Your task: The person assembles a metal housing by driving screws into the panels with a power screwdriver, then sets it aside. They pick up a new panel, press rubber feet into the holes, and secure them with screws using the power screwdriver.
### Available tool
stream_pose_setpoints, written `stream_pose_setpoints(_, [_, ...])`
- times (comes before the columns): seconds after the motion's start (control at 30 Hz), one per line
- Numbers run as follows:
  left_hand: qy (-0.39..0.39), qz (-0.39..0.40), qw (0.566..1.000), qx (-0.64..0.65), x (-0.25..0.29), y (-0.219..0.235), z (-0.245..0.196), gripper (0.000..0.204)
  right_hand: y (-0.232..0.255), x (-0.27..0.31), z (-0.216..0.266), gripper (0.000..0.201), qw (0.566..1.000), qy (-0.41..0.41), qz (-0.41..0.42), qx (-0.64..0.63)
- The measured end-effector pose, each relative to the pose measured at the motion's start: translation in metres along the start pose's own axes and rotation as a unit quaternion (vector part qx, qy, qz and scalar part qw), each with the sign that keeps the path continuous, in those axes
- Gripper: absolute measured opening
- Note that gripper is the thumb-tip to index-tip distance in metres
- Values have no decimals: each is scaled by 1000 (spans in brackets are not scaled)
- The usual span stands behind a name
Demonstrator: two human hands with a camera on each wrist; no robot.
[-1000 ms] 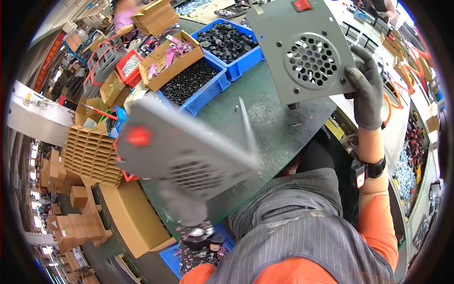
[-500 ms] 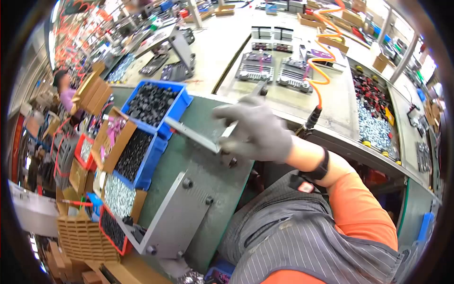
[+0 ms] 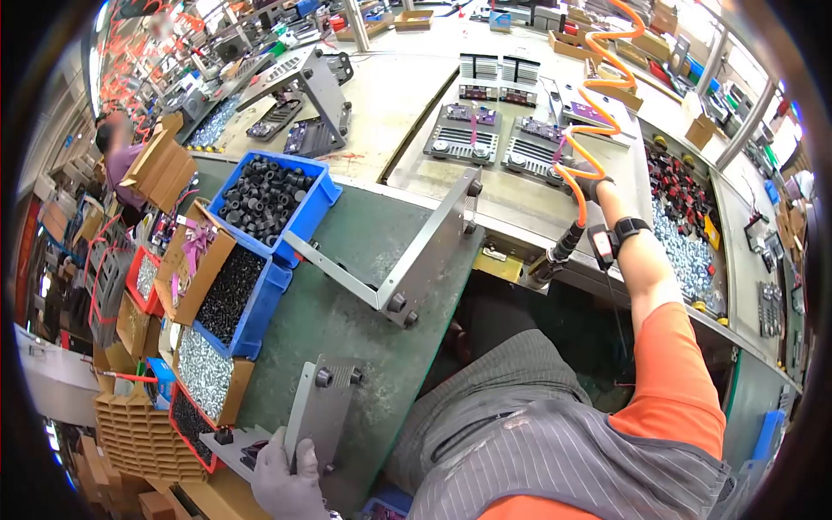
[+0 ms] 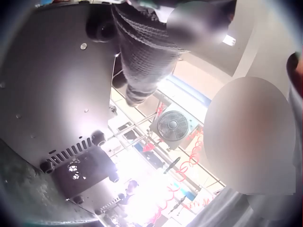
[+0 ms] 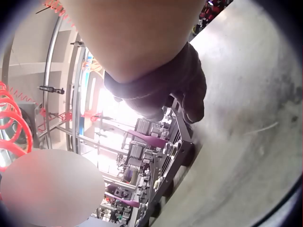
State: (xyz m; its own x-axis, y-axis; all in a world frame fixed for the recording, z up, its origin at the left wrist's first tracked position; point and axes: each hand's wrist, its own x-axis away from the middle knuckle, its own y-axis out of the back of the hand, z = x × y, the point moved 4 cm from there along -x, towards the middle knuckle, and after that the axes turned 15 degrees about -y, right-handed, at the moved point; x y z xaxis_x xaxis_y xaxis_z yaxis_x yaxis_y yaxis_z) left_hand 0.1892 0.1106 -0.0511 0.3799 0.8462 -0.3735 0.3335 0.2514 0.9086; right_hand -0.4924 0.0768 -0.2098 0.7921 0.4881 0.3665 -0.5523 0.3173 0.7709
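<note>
In the head view my gloved left hand [image 3: 290, 478] grips the lower end of a grey metal housing [image 3: 319, 420], thumb on its outer face. This bent panel stands on the green table with black rubber feet outward; the left wrist view shows its broad face [image 4: 52, 71] close beside the glove. My right hand [image 3: 591, 184], partly behind the orange coiled hose, is at a flat circuit board unit [image 3: 539, 156]. In the right wrist view the dark-gloved right hand [image 5: 177, 92] holds that unit's near end, fingers bent over its edge. Purple ribbons [image 5: 151, 140] rise from the boards.
A second grey housing [image 3: 425, 251] stands mid-table. Blue bins of black rubber feet [image 3: 264, 199] and black screws [image 3: 230, 299] line the left side, with a box of silver screws [image 3: 204, 373]. An orange coiled hose [image 3: 598, 121] hangs before my right arm.
The housing from my right hand now stands on the table, released. My right arm has reached right to the circuit board units. The left-hand housing has come down onto the table's near left.
</note>
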Motion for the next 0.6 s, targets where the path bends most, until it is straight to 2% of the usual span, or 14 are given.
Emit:
stream_pose_setpoints(0.13, [27,16,999,42,4,1,10,46,-9,4,7,28,998,7,16,-58])
stream_pose_setpoints(0.17, [9,34,999,35,5,2,13,46,-13,4,0,28,997,3,21,-79])
stream_pose_setpoints(0.2, [-9,54,998,29,4,3,14,47,-12,0,-15,32,978,-2,45,-204])
stream_pose_setpoints(0.23, [-21,61,998,11,3,3,13,46,1,9,-20,31,986,6,-33,-162])
stream_pose_setpoints(0.27, [-9,73,997,5,2,1,13,46,15,10,-37,29,969,-25,12,-246])
stream_pose_setpoints(0.3, [-29,46,998,-13,0,1,10,46,29,5,-64,27,941,-60,59,-328])
stream_pose_setpoints(0.33, [-50,21,998,-31,-1,2,8,46,47,-2,-89,25,957,35,15,-288])
stream_pose_setpoints(0.37, [-36,34,998,-40,0,2,9,46,67,53,-82,13,980,23,-112,-162])
stream_pose_setpoints(0.4, [-40,32,998,-37,-1,1,7,46,85,73,-93,15,936,-32,-116,-330])
stream_pose_setpoints(0.43, [-47,26,998,-32,-2,1,7,46,104,92,-101,16,943,26,-157,-293])
stream_pose_setpoints(0.5, [-42,29,998,-36,-1,0,9,46,128,165,-77,26,905,71,-230,-351])
stream_pose_setpoints(0.53, [-44,32,998,-34,0,-1,9,46,132,203,-58,27,871,49,-244,-423])
stream_pose_setpoints(0.57, [-45,31,998,-33,0,-2,9,46,144,213,-61,31,858,37,-227,-459])
stream_pose_setpoints(0.6, [-48,31,998,-32,0,-2,9,46,160,226,-56,29,843,162,-124,-497])
